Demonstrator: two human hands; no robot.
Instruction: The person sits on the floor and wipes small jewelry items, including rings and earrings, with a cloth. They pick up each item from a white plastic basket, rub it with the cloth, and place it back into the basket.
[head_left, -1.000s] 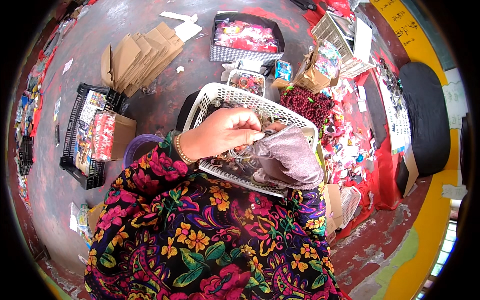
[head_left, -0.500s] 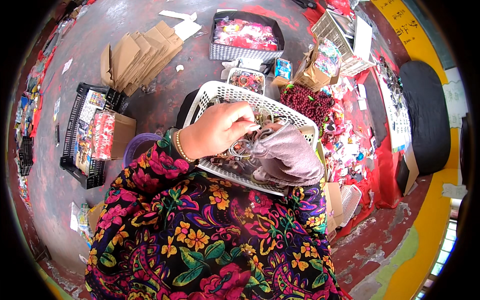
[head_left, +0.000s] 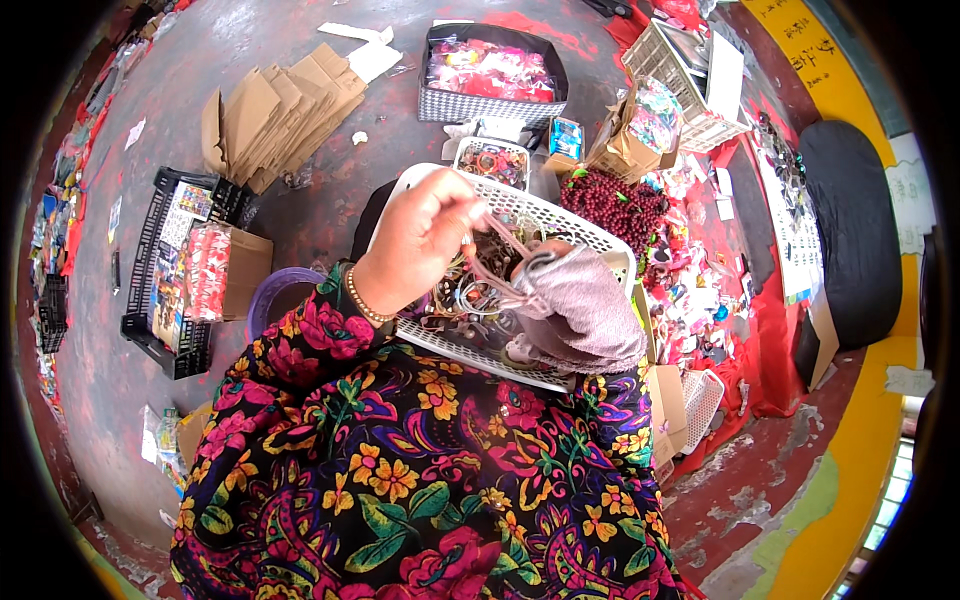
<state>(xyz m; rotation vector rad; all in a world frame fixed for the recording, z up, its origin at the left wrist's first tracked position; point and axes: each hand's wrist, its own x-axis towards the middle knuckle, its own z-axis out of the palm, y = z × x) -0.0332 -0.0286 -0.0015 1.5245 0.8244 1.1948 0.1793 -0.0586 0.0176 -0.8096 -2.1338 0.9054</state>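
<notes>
In front of my body, my left hand (head_left: 420, 235) is closed, thumb and fingers pinching a thin mauve-pink band (head_left: 497, 228). The band stretches toward a bunched grey-mauve cloth (head_left: 585, 310) at the basket's right side; whether the two are joined I cannot tell. This cloth covers most of my right hand (head_left: 552, 247), and its fingers are nearly all hidden. Below both hands is a white perforated basket (head_left: 450, 358), holding a jumble of thin hoops and bands (head_left: 475, 298), some dark and some pale.
Beyond the basket stand a small white tray (head_left: 490, 160) of trinkets and a patterned box (head_left: 490, 105) of pink packets. Dark red beads (head_left: 615, 210) lie to the right. On the left are a black crate (head_left: 165, 270), a purple tub (head_left: 265, 290) and folded cardboard (head_left: 285, 110).
My left hand has drawn back a little up and left, pulling the mauve-pink band out into view. The cloth over my right hand has barely shifted.
</notes>
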